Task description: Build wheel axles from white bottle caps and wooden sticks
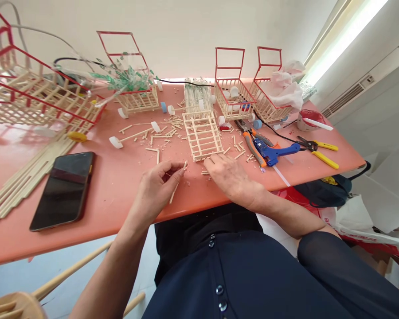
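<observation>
Between the thumb and fingers of my left hand (158,188) is a thin wooden stick (175,191), slanting down toward the table's front edge. My right hand (231,175) is closed, its curled fingers low over the table at the near right corner of a small wooden stick frame (204,135). What those fingers hold, if anything, is hidden. Crosswise rungs run between the long sides of the frame, which lies in front of a plastic-wrapped bundle (197,95). Short stick pieces (205,173) lie by the right fingertips.
Red-trimmed stick carts (234,99) stand along the back. A wheel axle (134,135) and stick offcuts lie left of the frame. A blue glue gun (277,153), orange-handled pliers (254,148) and yellow-handled wire strippers (324,155) are at right; a phone (64,190) and long sticks (29,175) at left.
</observation>
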